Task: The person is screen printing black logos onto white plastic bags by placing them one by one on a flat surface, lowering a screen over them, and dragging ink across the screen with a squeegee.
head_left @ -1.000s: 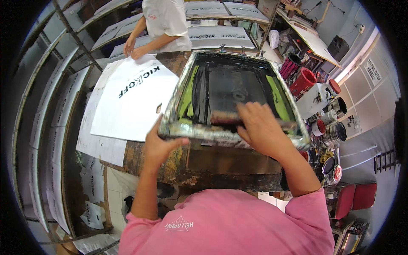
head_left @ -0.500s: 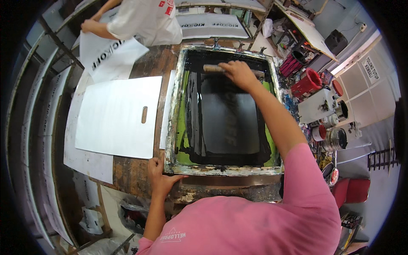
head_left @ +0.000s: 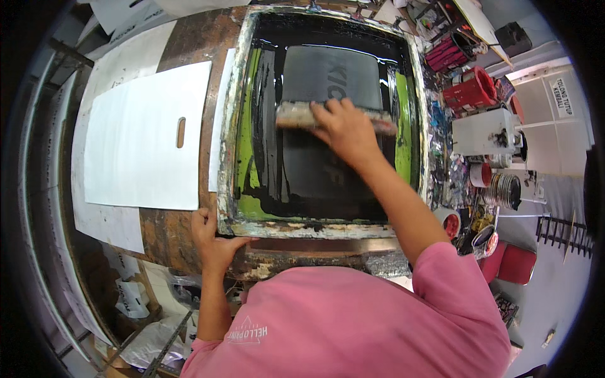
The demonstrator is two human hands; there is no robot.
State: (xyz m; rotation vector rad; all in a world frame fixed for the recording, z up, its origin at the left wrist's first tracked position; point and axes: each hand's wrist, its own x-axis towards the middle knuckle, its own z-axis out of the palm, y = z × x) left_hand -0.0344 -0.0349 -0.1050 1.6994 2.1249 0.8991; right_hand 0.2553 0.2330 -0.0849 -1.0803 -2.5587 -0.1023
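My right hand (head_left: 346,132) is closed around the wooden handle of a squeegee (head_left: 293,117), which lies crosswise over the middle of a printing screen. Black ink covers most of the mesh (head_left: 321,198), with faint dark lettering showing through and green strips along the sides. Around it runs a paint-crusted frame (head_left: 302,232). At the frame's near left corner, my left hand (head_left: 216,244) rests on the table edge, thumb stretched out along the front and holding nothing. A white bag with a handle slot (head_left: 145,142) lies flat left of the frame.
The stained wooden table (head_left: 167,230) carries everything. Ink pots, a red bucket (head_left: 469,88) and a white container (head_left: 482,132) crowd the right side. Racks (head_left: 53,189) with printed sheets stand at the left. A red chair (head_left: 517,263) is at the lower right.
My right hand has drawn the squeegee from the screen's far end toward me to the middle. The co-worker holding a printed bag is out of view. The whole view has shifted.
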